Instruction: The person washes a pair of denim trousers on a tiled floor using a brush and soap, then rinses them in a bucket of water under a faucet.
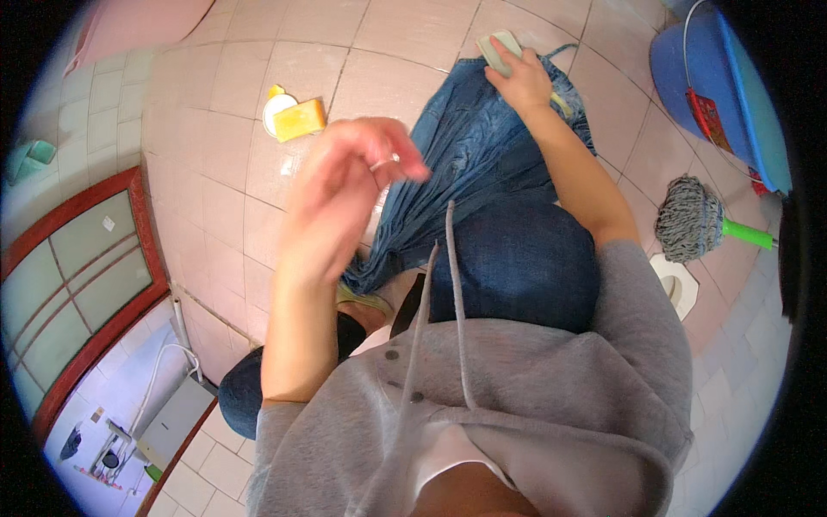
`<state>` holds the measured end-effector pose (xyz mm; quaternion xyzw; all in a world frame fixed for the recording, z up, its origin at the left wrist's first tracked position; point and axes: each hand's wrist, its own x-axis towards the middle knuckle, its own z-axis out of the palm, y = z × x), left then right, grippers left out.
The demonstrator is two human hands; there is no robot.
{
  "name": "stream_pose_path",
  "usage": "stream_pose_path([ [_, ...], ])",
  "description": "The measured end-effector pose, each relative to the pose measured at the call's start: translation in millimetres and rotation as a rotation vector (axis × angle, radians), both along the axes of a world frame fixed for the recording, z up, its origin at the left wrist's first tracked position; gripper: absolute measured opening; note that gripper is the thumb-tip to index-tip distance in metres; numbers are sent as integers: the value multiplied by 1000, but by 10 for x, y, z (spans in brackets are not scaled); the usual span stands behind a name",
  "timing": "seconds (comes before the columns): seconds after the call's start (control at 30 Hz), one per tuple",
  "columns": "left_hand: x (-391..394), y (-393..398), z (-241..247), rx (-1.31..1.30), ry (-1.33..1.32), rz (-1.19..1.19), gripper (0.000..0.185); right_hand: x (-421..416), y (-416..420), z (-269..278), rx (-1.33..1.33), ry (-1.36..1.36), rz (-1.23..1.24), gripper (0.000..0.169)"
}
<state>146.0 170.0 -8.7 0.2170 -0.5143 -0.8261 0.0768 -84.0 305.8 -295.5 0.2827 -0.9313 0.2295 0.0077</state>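
Observation:
A pair of wet blue jeans (452, 142) lies bunched on the tiled floor before me, stretching toward my foot. On the waist end, my right hand (524, 81) grips a pale, block-shaped scrub brush (501, 52); its underside is hidden. My left hand (355, 181) is raised over the left edge of the jeans, blurred, with curled fingers and a ring. Whether anything small is inside it I cannot tell. Beyond that hand, a yellow bar of soap (299, 121) rests partly on a round white lid-like piece (276, 111), beside a small yellow scrap (276, 91).
At right stand a blue bucket (678, 71) with a wire handle, a grey string mop (690, 220) with a green handle, and a white floor fixture (675, 284). A red-framed glazed door (139, 226) is at left. A pink basin-like object (139, 26) shows at upper left.

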Motion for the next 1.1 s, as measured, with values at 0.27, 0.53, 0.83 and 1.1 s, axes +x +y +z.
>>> stream_pose_path([
  [0.27, 1452, 442, -2500, -1141, -1089, -554, 61, 1794, -78, 146, 21, -334, 978, 56],
  [0.53, 1488, 174, -2316, -975, -1199, -658, 40, -170, -15, 130, 61, -35, 81, 46],
  [0.83, 1643, 9, -2608, -953, -1138, -633, 50, 1703, 56, 325, -126, -113, 958, 45],
  [1.1, 1646, -109, -2635, -940, -1168, -593, 52, -142, 338, 42, 4, 67, -99, 50],
])
